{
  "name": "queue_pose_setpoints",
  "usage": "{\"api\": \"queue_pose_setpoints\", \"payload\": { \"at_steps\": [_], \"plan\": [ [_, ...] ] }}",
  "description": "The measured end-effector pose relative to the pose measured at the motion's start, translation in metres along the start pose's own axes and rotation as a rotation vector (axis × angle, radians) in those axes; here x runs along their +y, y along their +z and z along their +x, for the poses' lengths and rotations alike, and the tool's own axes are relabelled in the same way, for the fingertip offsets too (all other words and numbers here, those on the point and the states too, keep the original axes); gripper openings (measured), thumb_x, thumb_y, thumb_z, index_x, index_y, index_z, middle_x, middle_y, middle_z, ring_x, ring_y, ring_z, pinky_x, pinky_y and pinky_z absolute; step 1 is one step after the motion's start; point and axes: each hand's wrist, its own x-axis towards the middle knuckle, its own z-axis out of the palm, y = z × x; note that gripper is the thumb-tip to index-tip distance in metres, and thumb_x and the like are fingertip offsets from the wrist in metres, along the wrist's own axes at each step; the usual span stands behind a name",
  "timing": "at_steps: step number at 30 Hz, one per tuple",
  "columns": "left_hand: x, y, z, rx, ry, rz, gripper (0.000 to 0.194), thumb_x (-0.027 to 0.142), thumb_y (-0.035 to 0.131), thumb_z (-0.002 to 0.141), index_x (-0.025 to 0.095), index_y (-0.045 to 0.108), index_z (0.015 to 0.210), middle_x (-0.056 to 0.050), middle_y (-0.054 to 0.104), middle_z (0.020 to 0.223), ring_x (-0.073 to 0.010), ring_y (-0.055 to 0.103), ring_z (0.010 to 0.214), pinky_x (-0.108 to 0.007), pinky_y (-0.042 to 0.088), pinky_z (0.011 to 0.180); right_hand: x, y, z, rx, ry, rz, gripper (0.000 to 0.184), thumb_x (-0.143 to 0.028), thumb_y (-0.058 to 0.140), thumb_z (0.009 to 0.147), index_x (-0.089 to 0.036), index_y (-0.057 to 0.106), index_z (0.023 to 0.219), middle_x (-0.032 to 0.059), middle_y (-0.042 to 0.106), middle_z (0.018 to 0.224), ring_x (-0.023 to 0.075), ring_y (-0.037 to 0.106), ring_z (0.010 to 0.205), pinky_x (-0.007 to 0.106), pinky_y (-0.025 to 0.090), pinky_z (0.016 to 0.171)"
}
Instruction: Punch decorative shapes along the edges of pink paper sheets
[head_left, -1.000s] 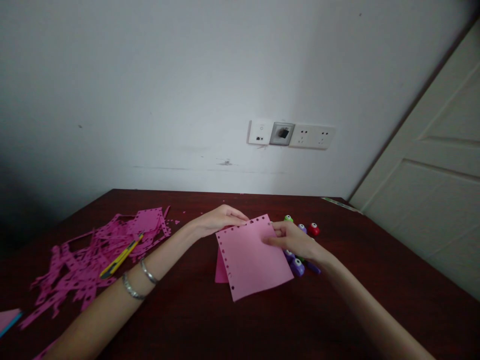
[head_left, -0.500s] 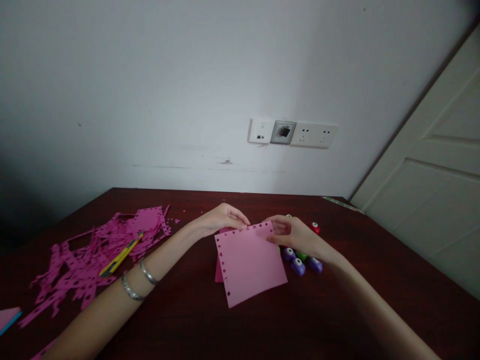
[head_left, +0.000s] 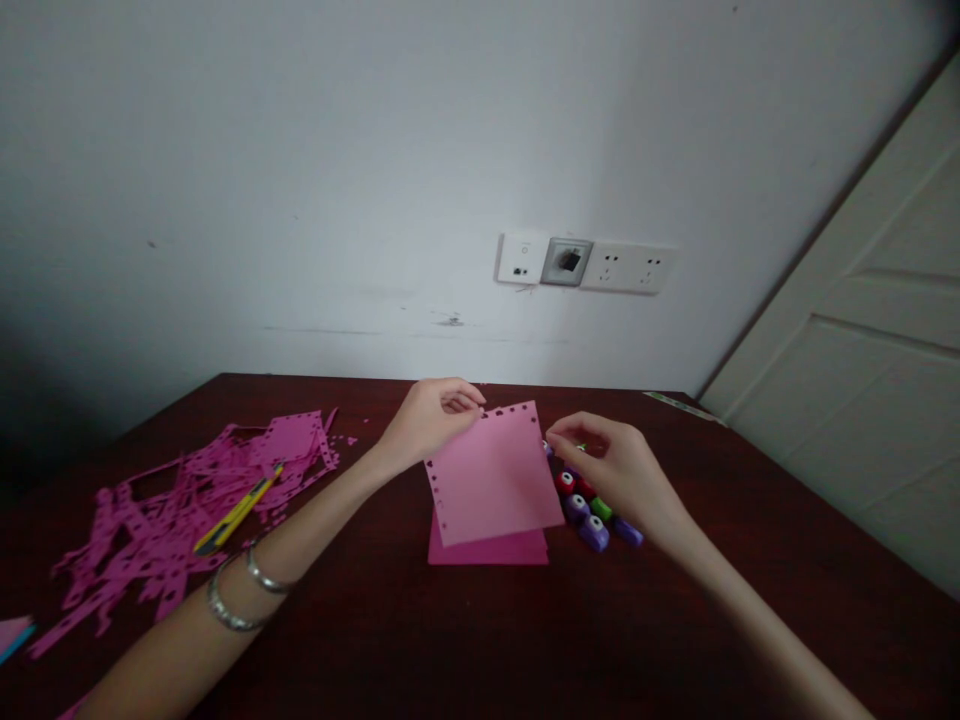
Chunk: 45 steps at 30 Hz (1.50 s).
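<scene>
My left hand [head_left: 442,415] pinches the top edge of a pink paper sheet [head_left: 495,480] between thumb and fingers. Small punched shapes run along the sheet's top and left edges. It is held tilted over more pink sheets [head_left: 487,552], whose lower part shows on the table. Close to the sheet's right edge, my right hand [head_left: 619,460] has thumb and forefinger drawn together; whether anything is between the tips is too small to tell. Under and beside that hand lie several small craft punches [head_left: 595,533] in purple, red and green.
Left on the dark red-brown table [head_left: 480,640] lies a heap of punched pink paper strips [head_left: 142,540], with a yellow utility knife [head_left: 238,510] on it. A paper stack [head_left: 13,636] sits at the far left. Behind stands a wall with sockets [head_left: 628,268]; a white door [head_left: 877,350] is at right.
The sheet has risen away from me, uncovering the pink sheets below. My left hand moved up with it. My right hand has moved right, its fingers no longer over the sheet's corner.
</scene>
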Motion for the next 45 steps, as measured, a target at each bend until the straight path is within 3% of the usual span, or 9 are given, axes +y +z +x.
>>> {"api": "queue_pose_setpoints", "payload": {
  "at_steps": [2, 4, 9, 14, 21, 30, 37, 45],
  "plan": [
    [0.009, 0.002, -0.006, 0.109, 0.053, 0.079, 0.016, 0.019, 0.055, 0.073, 0.014, 0.062, 0.087, -0.004, 0.066, 0.082, -0.0119, 0.059, 0.075, -0.025, 0.048, 0.070, -0.006, 0.004, -0.002, -0.015, 0.018, 0.061, 0.016, -0.028, 0.057, 0.077, -0.017, 0.066, 0.085, 0.0062, 0.068, 0.081, 0.0196, 0.063, 0.075, 0.033, 0.050, 0.070],
    [0.014, 0.010, -0.012, 0.138, 0.095, 0.107, 0.017, 0.019, 0.053, 0.075, 0.015, 0.061, 0.089, -0.003, 0.066, 0.082, -0.0123, 0.059, 0.074, -0.024, 0.048, 0.067, -0.010, 0.012, -0.004, -0.084, 0.038, 0.199, 0.021, -0.030, 0.058, 0.077, -0.017, 0.066, 0.091, 0.0068, 0.069, 0.087, 0.0203, 0.063, 0.080, 0.035, 0.050, 0.074],
    [0.011, 0.039, -0.024, 0.038, 0.239, 0.068, 0.016, 0.016, 0.051, 0.078, 0.015, 0.061, 0.090, -0.005, 0.066, 0.086, -0.0133, 0.059, 0.078, -0.026, 0.049, 0.072, -0.008, 0.032, -0.004, -0.261, 0.284, 0.738, 0.031, -0.036, 0.061, 0.075, -0.018, 0.066, 0.100, 0.0082, 0.067, 0.100, 0.0196, 0.063, 0.090, 0.036, 0.051, 0.081],
    [0.008, 0.049, -0.025, 0.065, 0.321, 0.108, 0.019, 0.014, 0.053, 0.076, 0.015, 0.060, 0.094, -0.004, 0.064, 0.087, -0.0133, 0.058, 0.081, -0.027, 0.047, 0.078, -0.002, 0.031, -0.003, -0.234, 0.386, 0.878, 0.030, -0.035, 0.068, 0.069, -0.017, 0.069, 0.094, 0.0081, 0.070, 0.093, 0.0175, 0.065, 0.083, 0.034, 0.050, 0.081],
    [0.004, 0.049, -0.021, 0.015, 0.216, -0.074, 0.013, 0.019, 0.050, 0.079, 0.015, 0.061, 0.087, -0.004, 0.065, 0.082, -0.0123, 0.060, 0.075, -0.027, 0.048, 0.071, 0.002, 0.025, -0.001, -0.222, 0.365, 0.733, 0.027, -0.039, 0.065, 0.069, -0.016, 0.072, 0.083, 0.0058, 0.069, 0.075, 0.0150, 0.064, 0.065, 0.033, 0.052, 0.071],
    [-0.001, 0.047, -0.019, -0.069, 0.133, -0.153, 0.017, 0.026, 0.055, 0.077, 0.013, 0.064, 0.082, -0.005, 0.066, 0.078, -0.0135, 0.059, 0.071, -0.026, 0.047, 0.067, -0.014, 0.013, -0.005, -0.198, 0.026, 0.252, 0.023, -0.025, 0.050, 0.080, -0.016, 0.071, 0.082, 0.0037, 0.066, 0.069, 0.0161, 0.060, 0.066, 0.025, 0.046, 0.058],
    [-0.001, 0.048, -0.018, -0.081, 0.110, -0.227, 0.016, 0.027, 0.057, 0.076, 0.012, 0.064, 0.080, -0.006, 0.066, 0.079, -0.0140, 0.060, 0.072, -0.026, 0.047, 0.067, -0.019, 0.012, -0.007, -0.227, -0.025, 0.175, 0.024, -0.020, 0.046, 0.082, -0.015, 0.069, 0.087, 0.0026, 0.066, 0.070, 0.0142, 0.057, 0.064, 0.023, 0.043, 0.056],
    [0.003, 0.046, -0.016, -0.068, 0.086, -0.212, 0.013, 0.023, 0.057, 0.075, 0.012, 0.065, 0.076, -0.005, 0.066, 0.074, -0.0139, 0.060, 0.070, -0.025, 0.046, 0.065, -0.017, 0.015, -0.008, -0.203, -0.053, 0.112, 0.022, -0.018, 0.047, 0.082, -0.014, 0.068, 0.079, 0.0018, 0.065, 0.066, 0.0129, 0.055, 0.060, 0.022, 0.040, 0.053]
  ]
}}
